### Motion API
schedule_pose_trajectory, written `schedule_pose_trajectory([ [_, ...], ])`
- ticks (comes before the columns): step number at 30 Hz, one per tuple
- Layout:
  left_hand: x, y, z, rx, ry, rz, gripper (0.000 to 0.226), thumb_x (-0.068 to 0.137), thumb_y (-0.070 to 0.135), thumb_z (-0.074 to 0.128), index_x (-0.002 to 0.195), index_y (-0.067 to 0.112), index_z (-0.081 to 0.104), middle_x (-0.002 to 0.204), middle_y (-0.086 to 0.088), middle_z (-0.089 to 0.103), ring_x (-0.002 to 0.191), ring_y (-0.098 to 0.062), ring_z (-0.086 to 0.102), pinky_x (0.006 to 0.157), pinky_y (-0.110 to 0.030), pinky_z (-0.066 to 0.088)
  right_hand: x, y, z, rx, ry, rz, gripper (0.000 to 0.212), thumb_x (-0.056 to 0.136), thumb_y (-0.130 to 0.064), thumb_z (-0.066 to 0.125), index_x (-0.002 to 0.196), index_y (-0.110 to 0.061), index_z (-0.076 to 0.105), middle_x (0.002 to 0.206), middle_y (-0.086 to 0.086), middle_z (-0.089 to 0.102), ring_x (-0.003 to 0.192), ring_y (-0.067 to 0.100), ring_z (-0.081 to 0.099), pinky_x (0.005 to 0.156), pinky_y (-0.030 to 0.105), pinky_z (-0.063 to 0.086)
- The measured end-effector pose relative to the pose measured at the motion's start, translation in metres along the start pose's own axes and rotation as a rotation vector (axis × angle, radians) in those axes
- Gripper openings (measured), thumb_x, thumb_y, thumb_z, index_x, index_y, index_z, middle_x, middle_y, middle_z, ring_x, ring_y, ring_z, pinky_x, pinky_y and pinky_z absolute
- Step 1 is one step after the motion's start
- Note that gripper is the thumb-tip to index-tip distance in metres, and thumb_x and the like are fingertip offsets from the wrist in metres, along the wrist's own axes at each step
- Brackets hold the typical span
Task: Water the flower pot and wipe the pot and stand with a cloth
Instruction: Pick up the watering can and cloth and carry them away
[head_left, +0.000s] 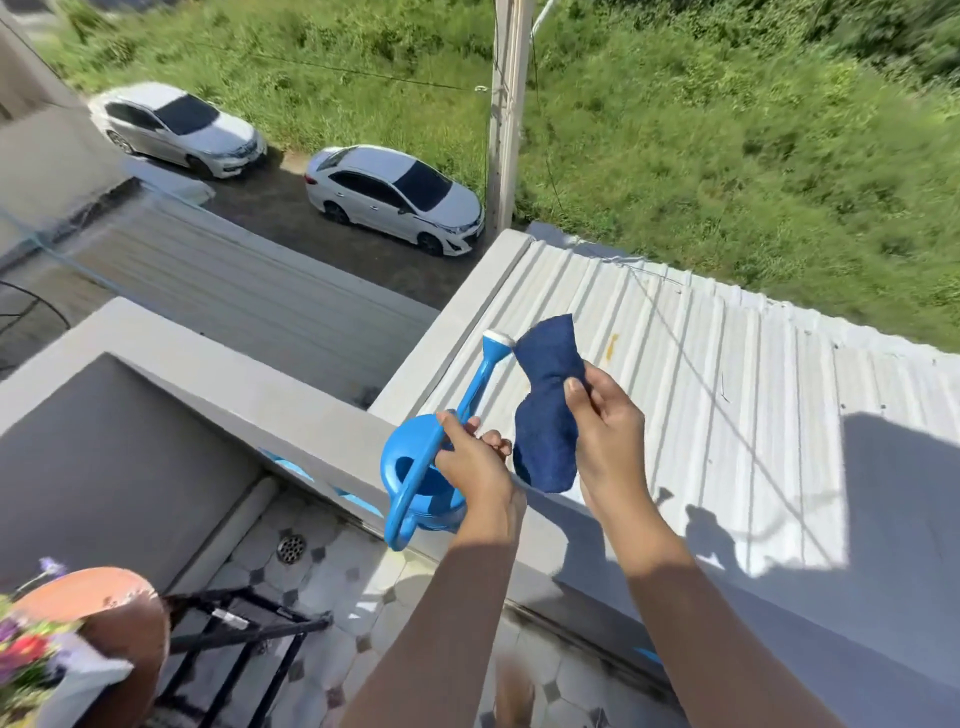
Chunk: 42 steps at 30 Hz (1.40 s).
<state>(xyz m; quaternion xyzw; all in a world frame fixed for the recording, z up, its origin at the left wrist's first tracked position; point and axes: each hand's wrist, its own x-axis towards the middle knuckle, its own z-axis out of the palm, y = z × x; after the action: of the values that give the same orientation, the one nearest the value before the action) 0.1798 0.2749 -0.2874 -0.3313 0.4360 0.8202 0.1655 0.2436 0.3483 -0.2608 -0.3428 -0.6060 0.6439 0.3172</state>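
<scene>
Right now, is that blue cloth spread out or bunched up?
Bunched up: the right hand pinches the blue cloth at its middle, both ends flaring.

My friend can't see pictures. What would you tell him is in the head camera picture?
A person on a balcony holds a blue watering can at the ledge with the left hand and a dark blue cloth in the right hand. A clay flower pot on a black stand sits lower left; two white cars are parked below.
</scene>
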Motion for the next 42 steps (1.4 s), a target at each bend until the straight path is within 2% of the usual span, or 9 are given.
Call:
schedule_pose_trajectory([
  [2, -0.001, 0.001, 0.003, -0.058, -0.004, -0.011, 0.032, 0.097, 0.04, 0.051, 0.085, 0.012, 0.045, 0.059, 0.005, 0.06, 0.036, -0.009, 0.038, 0.041, -0.024, 0.033, 0.005, 0.002, 0.002, 0.0, -0.03, 0.001, 0.021, 0.097, -0.013, 0.059, 0.115, -0.02, 0.068, 0.105, -0.004, 0.075, 0.098, 0.013, 0.07, 0.089, 0.034, 0.055],
  [7, 0.014, 0.005, -0.002, -0.035, -0.021, 0.103, 0.023, 0.097, 0.033, 0.056, 0.087, 0.011, 0.056, 0.081, -0.005, 0.064, 0.04, -0.008, 0.041, 0.041, -0.022, 0.035, 0.01, 0.004, 0.005, 0.003, -0.082, 0.013, 0.019, 0.097, -0.019, 0.058, 0.112, -0.023, 0.069, 0.103, -0.001, 0.075, 0.097, 0.02, 0.07, 0.087, 0.039, 0.055],
  [12, 0.025, 0.032, -0.019, 0.013, -0.036, 0.194, 0.028, 0.1, 0.033, 0.049, 0.079, 0.014, 0.053, 0.071, -0.002, 0.058, 0.037, -0.003, 0.041, 0.037, -0.015, 0.033, 0.012, 0.003, 0.013, 0.003, -0.153, 0.029, 0.024, 0.096, -0.03, 0.053, 0.111, -0.02, 0.068, 0.102, 0.004, 0.074, 0.093, 0.02, 0.069, 0.084, 0.041, 0.055],
  [19, 0.021, 0.087, -0.061, 0.209, -0.073, 0.38, 0.044, 0.1, 0.042, 0.045, 0.073, 0.01, 0.057, 0.047, 0.005, 0.049, 0.036, -0.006, 0.04, 0.037, -0.021, 0.035, -0.006, 0.0, 0.061, 0.045, -0.268, 0.158, 0.025, 0.101, -0.039, 0.044, 0.115, -0.026, 0.06, 0.114, 0.007, 0.069, 0.106, 0.025, 0.069, 0.087, 0.044, 0.057],
  [24, 0.036, 0.134, -0.115, 0.287, 0.033, 0.446, 0.045, 0.101, 0.044, 0.041, 0.068, 0.015, 0.049, 0.044, 0.01, 0.044, 0.036, -0.004, 0.038, 0.039, -0.022, 0.032, -0.04, -0.003, 0.112, 0.043, -0.412, 0.187, 0.024, 0.103, -0.033, 0.043, 0.107, -0.02, 0.063, 0.108, 0.012, 0.068, 0.097, 0.022, 0.065, 0.082, 0.04, 0.054],
  [29, 0.07, 0.171, -0.168, 0.463, 0.128, 0.425, 0.045, 0.102, 0.042, 0.036, 0.067, 0.016, 0.044, 0.053, 0.003, 0.038, 0.034, -0.002, 0.035, 0.039, -0.021, 0.032, -0.065, 0.002, 0.162, 0.011, -0.534, 0.351, 0.031, 0.101, -0.042, 0.047, 0.101, -0.017, 0.066, 0.092, -0.002, 0.068, 0.086, 0.014, 0.065, 0.076, 0.032, 0.052],
  [32, 0.094, 0.181, -0.2, 0.5, 0.142, 0.389, 0.045, 0.102, 0.042, 0.038, 0.065, 0.016, 0.043, 0.052, 0.004, 0.036, 0.039, -0.006, 0.034, 0.04, -0.021, 0.03, -0.075, 0.012, 0.186, 0.031, -0.634, 0.55, 0.039, 0.092, -0.054, 0.059, 0.111, -0.021, 0.068, 0.104, -0.002, 0.075, 0.092, 0.014, 0.072, 0.076, 0.031, 0.057],
  [37, 0.154, 0.193, -0.259, 0.552, 0.18, 0.287, 0.046, 0.1, 0.047, 0.038, 0.069, 0.014, 0.043, 0.055, 0.0, 0.037, 0.043, -0.012, 0.032, 0.038, -0.023, 0.029, -0.09, 0.059, 0.233, 0.012, -0.864, 0.629, 0.054, 0.08, -0.003, 0.07, 0.131, -0.013, 0.055, 0.119, 0.015, 0.067, 0.1, 0.027, 0.068, 0.074, 0.035, 0.057],
  [42, 0.225, 0.183, -0.305, 0.789, 0.194, 0.27, 0.065, 0.092, 0.061, 0.031, 0.075, 0.002, 0.051, 0.066, -0.005, 0.053, 0.061, -0.021, 0.047, 0.06, -0.038, 0.039, -0.105, 0.12, 0.279, -0.288, -0.853, 0.593, 0.064, 0.058, -0.012, 0.074, 0.117, -0.024, 0.056, 0.117, 0.009, 0.07, 0.111, 0.03, 0.067, 0.1, 0.053, 0.051],
])
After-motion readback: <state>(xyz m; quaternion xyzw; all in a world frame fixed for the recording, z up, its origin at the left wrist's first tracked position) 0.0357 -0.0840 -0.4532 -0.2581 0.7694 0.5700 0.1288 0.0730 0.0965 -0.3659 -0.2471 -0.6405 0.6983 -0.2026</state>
